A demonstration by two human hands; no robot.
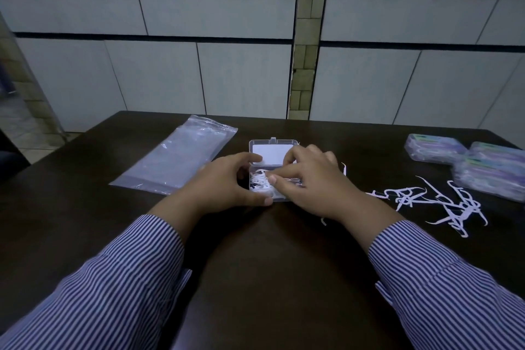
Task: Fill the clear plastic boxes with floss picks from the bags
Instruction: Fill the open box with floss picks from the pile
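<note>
Pale tiled walls back a dark table (270,250) where a clear plastic box (272,155) sits open at the centre, lid tipped away. Packing is under way: the left hand (227,182) curls round the box's near-left corner to steady it, while the right hand (309,179) reaches over the tray, fingers (279,176) curled and pinching floss picks (262,180) down among those already inside. Both forearms in striped sleeves come straight in from the near edge. More loose floss picks (443,202) lie scattered to the right, near filled boxes (483,167); a flat zip bag (181,156) lies to the left. Next, I judge, the strays need gathering, aligning and tucking flat so the lid can close.
</note>
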